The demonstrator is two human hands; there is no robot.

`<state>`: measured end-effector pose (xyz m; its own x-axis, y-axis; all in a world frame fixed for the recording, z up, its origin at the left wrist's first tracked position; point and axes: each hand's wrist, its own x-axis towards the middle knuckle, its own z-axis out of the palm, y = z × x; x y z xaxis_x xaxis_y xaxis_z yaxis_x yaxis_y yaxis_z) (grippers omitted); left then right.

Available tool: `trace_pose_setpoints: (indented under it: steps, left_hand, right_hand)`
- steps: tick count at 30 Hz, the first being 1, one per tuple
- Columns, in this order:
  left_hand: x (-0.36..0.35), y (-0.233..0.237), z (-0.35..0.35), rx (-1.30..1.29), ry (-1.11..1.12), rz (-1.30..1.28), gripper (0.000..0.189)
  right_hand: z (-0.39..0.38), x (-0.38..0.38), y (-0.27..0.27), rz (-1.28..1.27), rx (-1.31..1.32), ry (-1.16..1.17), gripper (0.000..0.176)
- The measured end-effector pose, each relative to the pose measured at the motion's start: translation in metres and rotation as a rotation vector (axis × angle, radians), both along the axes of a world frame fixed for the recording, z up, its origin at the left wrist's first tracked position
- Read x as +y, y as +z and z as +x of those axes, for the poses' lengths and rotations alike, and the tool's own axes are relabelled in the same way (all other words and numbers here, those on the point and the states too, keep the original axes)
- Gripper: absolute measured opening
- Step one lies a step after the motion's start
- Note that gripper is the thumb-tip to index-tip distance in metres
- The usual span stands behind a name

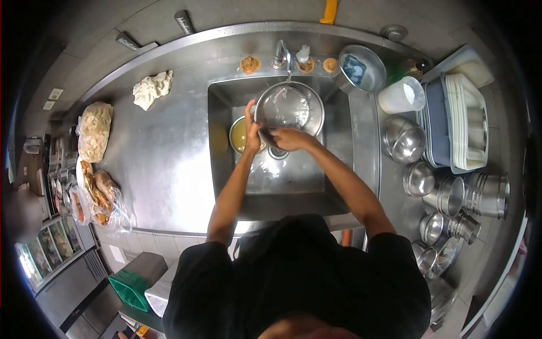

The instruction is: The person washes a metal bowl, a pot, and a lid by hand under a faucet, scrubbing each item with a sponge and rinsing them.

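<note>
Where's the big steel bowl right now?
Head view: the steel bowl is held over the sink, just under the faucet, with the left hand on its left rim and the right hand at its lower edge.

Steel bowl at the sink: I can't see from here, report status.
Left grip on steel bowl rim, right grip on its lower edge. Bowl tilted under faucet, above sink. Small bowl of yellowish liquid beside left grip, not blocking.

Brightness: I get even, fairly bright overhead light across the steel counter [164,152].
Glare: white sheen on the sink floor [282,175] and the wet bowl [293,107].
Shadows: soft; sink's near wall dark.
Edges: heavy fisheye bending, black corners.
Focus: centre sharp, rim smeared.
</note>
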<state>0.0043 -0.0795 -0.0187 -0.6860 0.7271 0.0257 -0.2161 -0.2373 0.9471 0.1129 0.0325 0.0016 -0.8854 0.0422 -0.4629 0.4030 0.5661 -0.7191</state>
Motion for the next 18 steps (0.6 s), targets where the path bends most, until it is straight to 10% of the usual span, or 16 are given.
trace_pose_setpoints:
  steps: [4,8,10,15,18]
  left_hand:
    - [-0.017,-0.135,0.002,-0.646,-0.222,-0.071,0.038]
    - [-0.024,-0.125,0.018,-0.421,-0.117,-0.175,0.031]
    - [-0.025,-0.127,0.014,-0.293,-0.151,-0.181,0.03]
    - [-0.011,-0.059,0.031,-0.355,-0.238,-0.282,0.063]
    - [-0.006,-0.04,0.039,-0.047,-0.123,-0.17,0.081]
  right_hand:
    - [-0.024,-0.004,-0.015,-0.02,0.047,-0.184,0.074]
    - [-0.028,0.009,-0.026,-0.082,0.134,-0.436,0.034]
    - [-0.018,0.007,-0.029,0.086,0.298,-0.151,0.011]
    - [-0.029,0.037,-0.035,0.329,0.509,-0.677,0.002]
    - [-0.025,0.061,-0.02,0.772,0.83,-0.367,0.005]
